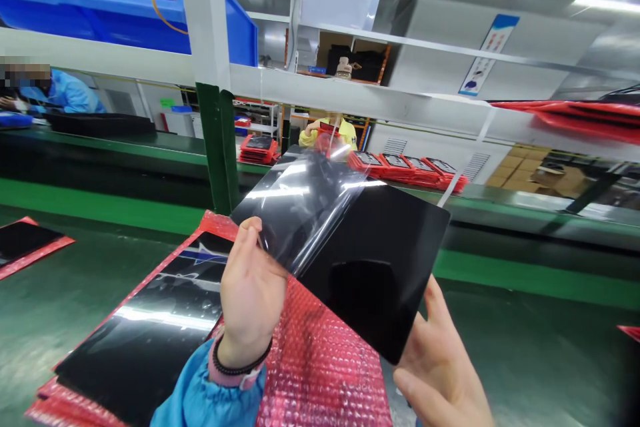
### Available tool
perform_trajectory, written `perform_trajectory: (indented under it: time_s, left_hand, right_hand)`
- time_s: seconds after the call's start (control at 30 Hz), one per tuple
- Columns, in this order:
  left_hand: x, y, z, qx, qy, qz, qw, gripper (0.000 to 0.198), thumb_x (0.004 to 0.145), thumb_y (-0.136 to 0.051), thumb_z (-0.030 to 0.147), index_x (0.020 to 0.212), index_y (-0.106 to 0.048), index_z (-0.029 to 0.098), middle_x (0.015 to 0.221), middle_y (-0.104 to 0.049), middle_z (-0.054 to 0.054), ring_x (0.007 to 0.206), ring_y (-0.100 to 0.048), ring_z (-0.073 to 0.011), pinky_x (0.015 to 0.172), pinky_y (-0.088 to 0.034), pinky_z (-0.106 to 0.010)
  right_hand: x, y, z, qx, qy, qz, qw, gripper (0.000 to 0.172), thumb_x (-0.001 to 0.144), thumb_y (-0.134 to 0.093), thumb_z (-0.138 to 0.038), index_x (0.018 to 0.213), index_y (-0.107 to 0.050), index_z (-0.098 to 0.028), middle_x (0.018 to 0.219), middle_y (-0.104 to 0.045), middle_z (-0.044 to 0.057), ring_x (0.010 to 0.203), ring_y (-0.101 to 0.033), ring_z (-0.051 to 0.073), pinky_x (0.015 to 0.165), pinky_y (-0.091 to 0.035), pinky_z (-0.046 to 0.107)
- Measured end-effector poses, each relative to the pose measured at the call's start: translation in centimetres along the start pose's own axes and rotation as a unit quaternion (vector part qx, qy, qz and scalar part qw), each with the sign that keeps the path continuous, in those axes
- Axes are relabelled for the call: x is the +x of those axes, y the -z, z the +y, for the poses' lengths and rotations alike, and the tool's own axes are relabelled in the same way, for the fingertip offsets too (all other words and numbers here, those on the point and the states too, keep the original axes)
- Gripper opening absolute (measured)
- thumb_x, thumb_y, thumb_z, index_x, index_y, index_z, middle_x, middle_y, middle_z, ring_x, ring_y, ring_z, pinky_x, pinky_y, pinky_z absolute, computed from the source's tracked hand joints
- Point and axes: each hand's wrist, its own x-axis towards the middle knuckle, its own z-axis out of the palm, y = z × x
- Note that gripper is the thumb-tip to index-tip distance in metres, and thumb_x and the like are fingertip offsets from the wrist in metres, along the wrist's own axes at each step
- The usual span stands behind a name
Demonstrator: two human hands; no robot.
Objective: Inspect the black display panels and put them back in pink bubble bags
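Note:
My right hand (443,363) grips the lower right edge of a glossy black tablet-like screen panel (370,260), tilted in the air. My left hand (255,293) is closed on the lower edge of a clear plastic film (305,193). The film spreads to the left of the panel and meets or overlaps its left edge, where it curls. Below the hands lies red bubble wrap (325,360). To the left of my left hand, another black panel (150,320) with a shiny, wrinkled surface lies on red wrap. The panel's back side is hidden.
A further black panel (27,240) on red wrap lies at far left on the green table (95,287). A green-and-white post (210,80) rises ahead. Beyond stand red-wrapped stacks (407,170), a person in yellow (347,130) and one in blue (75,90). Blue bins (110,10) sit overhead.

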Motion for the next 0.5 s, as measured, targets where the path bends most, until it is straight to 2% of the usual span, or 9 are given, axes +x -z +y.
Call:
perform_trajectory:
  time_s: [0.07, 0.17, 0.27, 0.4, 0.5]
  left_hand:
    - [0.2, -0.1, 0.1, 0.01, -0.003, 0.01, 1.0, 0.008, 0.085, -0.059, 0.026, 0.087, -0.067, 0.023, 0.093, -0.068, 0.002, 0.098, -0.062, -0.0153, 0.086, -0.051, -0.028]
    - [0.2, -0.2, 0.1, 0.01, -0.014, 0.009, 1.0, 0.009, 0.085, -0.058, 0.025, 0.085, -0.067, 0.022, 0.09, -0.068, 0.002, 0.093, -0.063, -0.0146, 0.084, -0.051, -0.028]
    - [0.4, -0.2, 0.1, 0.012, -0.024, 0.018, 0.999, 0.009, 0.084, -0.058, 0.022, 0.082, -0.067, 0.021, 0.085, -0.066, 0.003, 0.088, -0.062, -0.0134, 0.082, -0.05, -0.025]
    - [0.9, 0.0, 0.0, 0.03, -0.038, -0.003, 0.999, 0.007, 0.08, -0.06, 0.024, 0.08, -0.066, 0.021, 0.084, -0.065, 0.002, 0.084, -0.06, -0.0143, 0.076, -0.05, -0.024]
    - [1.4, 0.1, -0.1, 0.043, -0.074, 0.012, 0.996, 0.007, 0.077, -0.06, 0.022, 0.076, -0.067, 0.02, 0.08, -0.062, 0.002, 0.082, -0.058, -0.0126, 0.074, -0.048, -0.021]
  right_hand:
    - [-0.1, -0.2, 0.2, 0.008, -0.002, -0.007, 1.0, 0.077, 0.065, -0.084, -0.027, 0.135, -0.052, -0.036, 0.139, -0.057, 0.006, 0.124, -0.056, 0.031, 0.104, -0.045, 0.048]
    - [0.2, 0.0, 0.4, 0.004, -0.004, -0.023, 1.0, 0.067, 0.069, -0.081, -0.025, 0.13, -0.057, -0.036, 0.137, -0.059, 0.004, 0.125, -0.056, 0.028, 0.106, -0.043, 0.046]
    - [0.7, 0.6, 0.5, -0.001, -0.001, -0.056, 0.998, 0.059, 0.072, -0.078, -0.024, 0.127, -0.059, -0.035, 0.134, -0.061, 0.004, 0.122, -0.058, 0.027, 0.103, -0.046, 0.043]
    - [1.2, 1.1, 0.3, -0.016, -0.008, -0.103, 0.995, 0.051, 0.077, -0.074, -0.024, 0.125, -0.061, -0.033, 0.123, -0.067, 0.006, 0.114, -0.063, 0.027, 0.099, -0.048, 0.042]
    - [1.3, 1.3, 0.1, -0.037, -0.011, -0.097, 0.995, 0.04, 0.077, -0.074, -0.026, 0.116, -0.067, -0.029, 0.114, -0.071, 0.007, 0.105, -0.066, 0.027, 0.095, -0.05, 0.041]
